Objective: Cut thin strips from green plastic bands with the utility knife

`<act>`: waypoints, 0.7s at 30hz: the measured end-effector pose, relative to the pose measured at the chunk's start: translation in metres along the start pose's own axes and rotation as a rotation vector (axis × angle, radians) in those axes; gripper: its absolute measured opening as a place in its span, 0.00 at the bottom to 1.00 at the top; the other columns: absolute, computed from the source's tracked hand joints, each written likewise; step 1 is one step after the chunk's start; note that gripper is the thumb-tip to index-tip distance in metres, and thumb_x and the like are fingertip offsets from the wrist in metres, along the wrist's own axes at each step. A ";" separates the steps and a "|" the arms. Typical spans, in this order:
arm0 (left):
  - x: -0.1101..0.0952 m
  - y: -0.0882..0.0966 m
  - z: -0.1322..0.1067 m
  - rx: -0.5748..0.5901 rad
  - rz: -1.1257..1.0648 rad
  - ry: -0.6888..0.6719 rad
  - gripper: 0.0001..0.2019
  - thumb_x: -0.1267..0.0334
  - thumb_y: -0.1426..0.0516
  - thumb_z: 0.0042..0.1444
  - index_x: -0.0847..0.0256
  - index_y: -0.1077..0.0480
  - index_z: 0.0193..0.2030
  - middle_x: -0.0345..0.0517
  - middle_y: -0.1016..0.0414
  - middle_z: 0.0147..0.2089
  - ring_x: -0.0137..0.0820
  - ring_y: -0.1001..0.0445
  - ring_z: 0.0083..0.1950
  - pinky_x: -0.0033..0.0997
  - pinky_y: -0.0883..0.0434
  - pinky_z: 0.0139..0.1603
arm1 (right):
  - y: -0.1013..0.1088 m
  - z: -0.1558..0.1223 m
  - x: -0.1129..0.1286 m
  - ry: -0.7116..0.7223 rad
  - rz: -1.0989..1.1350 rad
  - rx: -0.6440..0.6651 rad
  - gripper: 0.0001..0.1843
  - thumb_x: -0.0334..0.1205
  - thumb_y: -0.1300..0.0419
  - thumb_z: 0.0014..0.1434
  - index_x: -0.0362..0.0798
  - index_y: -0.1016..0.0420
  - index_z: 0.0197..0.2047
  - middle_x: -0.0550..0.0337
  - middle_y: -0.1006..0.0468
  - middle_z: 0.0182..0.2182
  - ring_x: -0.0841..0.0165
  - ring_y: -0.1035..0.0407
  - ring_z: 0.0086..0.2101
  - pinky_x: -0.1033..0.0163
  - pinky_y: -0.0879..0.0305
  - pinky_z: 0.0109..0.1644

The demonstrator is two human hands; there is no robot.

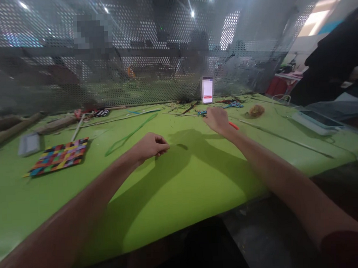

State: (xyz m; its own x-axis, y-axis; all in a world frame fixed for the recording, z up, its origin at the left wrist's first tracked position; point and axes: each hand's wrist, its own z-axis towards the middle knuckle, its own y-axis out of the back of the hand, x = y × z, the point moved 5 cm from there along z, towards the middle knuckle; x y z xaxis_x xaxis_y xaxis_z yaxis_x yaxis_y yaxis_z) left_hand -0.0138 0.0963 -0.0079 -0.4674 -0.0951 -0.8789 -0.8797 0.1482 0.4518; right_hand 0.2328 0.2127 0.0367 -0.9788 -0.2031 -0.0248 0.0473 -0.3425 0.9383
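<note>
My left hand [152, 146] hovers over the green tabletop [181, 197], its fingers curled with thumb and fingertips together. Whatever they may pinch is too small to make out. Just right of it a small dark mark [182, 146] shows on the table. My right hand [218, 119] reaches farther back, knuckles up and fingers bent down, largely hidden behind the hand. Blue patterned pieces [235, 105] lie at the back beside it. An orange-red stick-like piece [233, 125] shows by my right wrist; I cannot tell whether the hand touches it.
A colourful woven square [61, 155], a pale block [29, 144] and a green loop [131, 134] lie left. A lit phone [207, 90] stands against the perforated screen [164, 71]. A brown fibre bundle [256, 111], a long rod [286, 138] and a tablet-like device [317, 122] are right. A person in dark clothes [336, 60] stands there.
</note>
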 end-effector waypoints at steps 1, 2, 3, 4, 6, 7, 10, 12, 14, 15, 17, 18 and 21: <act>-0.001 0.000 -0.001 0.001 0.005 -0.002 0.03 0.71 0.39 0.46 0.64 0.25 0.24 0.42 0.26 0.21 0.24 0.34 0.21 0.26 0.36 0.24 | 0.000 0.002 -0.005 -0.021 0.004 -0.005 0.13 0.34 0.42 0.63 0.33 0.22 0.46 0.33 0.21 0.42 0.61 0.31 0.38 0.63 0.44 0.40; -0.001 0.000 -0.001 0.001 0.011 -0.005 0.03 0.71 0.39 0.45 0.64 0.25 0.23 0.42 0.27 0.21 0.24 0.35 0.21 0.25 0.36 0.24 | 0.000 0.004 -0.011 -0.044 0.008 -0.012 0.13 0.33 0.41 0.62 0.33 0.22 0.46 0.32 0.21 0.42 0.61 0.31 0.38 0.63 0.44 0.40; -0.002 0.000 -0.001 -0.001 0.015 -0.008 0.03 0.71 0.39 0.45 0.64 0.25 0.23 0.42 0.27 0.21 0.24 0.35 0.21 0.25 0.37 0.24 | -0.001 0.006 -0.018 -0.068 0.014 -0.017 0.13 0.33 0.41 0.62 0.32 0.22 0.46 0.32 0.21 0.42 0.62 0.31 0.38 0.62 0.45 0.39; -0.001 0.000 -0.001 -0.004 0.017 -0.012 0.03 0.71 0.39 0.45 0.64 0.25 0.23 0.42 0.27 0.21 0.24 0.35 0.21 0.25 0.37 0.24 | -0.001 0.008 -0.025 -0.096 0.021 -0.022 0.13 0.33 0.41 0.62 0.32 0.21 0.45 0.31 0.22 0.42 0.62 0.31 0.38 0.62 0.45 0.39; 0.001 0.001 0.001 -0.003 0.014 -0.014 0.03 0.71 0.39 0.45 0.63 0.25 0.23 0.41 0.27 0.20 0.24 0.35 0.21 0.25 0.37 0.24 | -0.001 0.013 -0.041 -0.151 0.044 -0.029 0.14 0.32 0.41 0.61 0.30 0.21 0.45 0.29 0.22 0.41 0.62 0.31 0.38 0.61 0.46 0.39; 0.002 0.001 0.002 -0.001 0.010 -0.014 0.03 0.71 0.39 0.45 0.63 0.25 0.23 0.41 0.27 0.20 0.24 0.35 0.21 0.25 0.37 0.23 | -0.001 0.015 -0.049 -0.178 0.061 -0.031 0.14 0.31 0.41 0.61 0.30 0.20 0.45 0.29 0.22 0.41 0.62 0.31 0.38 0.61 0.47 0.38; 0.006 0.001 0.005 -0.001 0.004 -0.023 0.03 0.71 0.39 0.45 0.63 0.26 0.23 0.41 0.28 0.20 0.24 0.35 0.20 0.25 0.38 0.22 | 0.004 0.020 -0.067 -0.236 0.143 -0.021 0.13 0.29 0.41 0.59 0.29 0.19 0.43 0.32 0.21 0.38 0.65 0.31 0.36 0.61 0.47 0.37; 0.008 0.003 0.007 -0.015 0.006 -0.031 0.03 0.72 0.40 0.45 0.64 0.26 0.23 0.41 0.28 0.19 0.24 0.35 0.20 0.25 0.38 0.22 | 0.009 0.022 -0.073 -0.227 0.224 0.017 0.12 0.29 0.41 0.58 0.29 0.19 0.40 0.37 0.20 0.35 0.70 0.33 0.33 0.63 0.46 0.36; 0.009 0.004 0.009 -0.022 0.010 -0.034 0.03 0.72 0.39 0.45 0.64 0.26 0.23 0.41 0.28 0.20 0.25 0.35 0.20 0.25 0.37 0.22 | 0.016 0.024 -0.075 -0.191 0.302 0.063 0.12 0.31 0.40 0.60 0.29 0.18 0.39 0.42 0.20 0.33 0.74 0.35 0.30 0.65 0.46 0.35; 0.010 0.004 0.010 -0.021 0.014 -0.037 0.03 0.71 0.39 0.45 0.64 0.26 0.23 0.42 0.28 0.20 0.25 0.34 0.20 0.25 0.36 0.23 | 0.020 0.025 -0.077 -0.176 0.339 0.086 0.14 0.33 0.40 0.61 0.28 0.18 0.40 0.43 0.20 0.32 0.76 0.36 0.28 0.65 0.46 0.34; 0.012 0.003 0.011 -0.014 0.027 -0.037 0.03 0.71 0.39 0.45 0.63 0.26 0.23 0.42 0.28 0.20 0.25 0.34 0.20 0.26 0.36 0.23 | 0.027 0.027 -0.084 -0.173 0.388 0.131 0.17 0.37 0.39 0.63 0.28 0.19 0.44 0.43 0.21 0.33 0.79 0.41 0.25 0.65 0.47 0.33; 0.013 0.003 0.012 -0.009 0.036 -0.034 0.03 0.70 0.38 0.45 0.63 0.26 0.23 0.42 0.28 0.20 0.26 0.34 0.20 0.26 0.36 0.22 | 0.030 0.029 -0.090 -0.184 0.396 0.153 0.18 0.38 0.39 0.63 0.27 0.20 0.45 0.43 0.21 0.33 0.81 0.43 0.24 0.64 0.47 0.32; 0.017 0.001 0.013 0.000 0.057 -0.015 0.03 0.69 0.38 0.44 0.62 0.27 0.23 0.42 0.29 0.19 0.27 0.34 0.19 0.26 0.38 0.21 | 0.038 0.040 -0.118 -0.238 0.345 0.203 0.18 0.37 0.35 0.61 0.24 0.20 0.42 0.41 0.22 0.29 0.81 0.43 0.23 0.62 0.49 0.32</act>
State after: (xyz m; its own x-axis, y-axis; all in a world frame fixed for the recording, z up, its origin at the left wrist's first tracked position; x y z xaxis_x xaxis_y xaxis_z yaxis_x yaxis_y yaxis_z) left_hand -0.0218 0.1076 -0.0246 -0.5154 -0.0713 -0.8540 -0.8517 0.1528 0.5012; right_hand 0.3426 0.2601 0.0894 -0.9322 -0.0490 0.3585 0.3617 -0.1007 0.9268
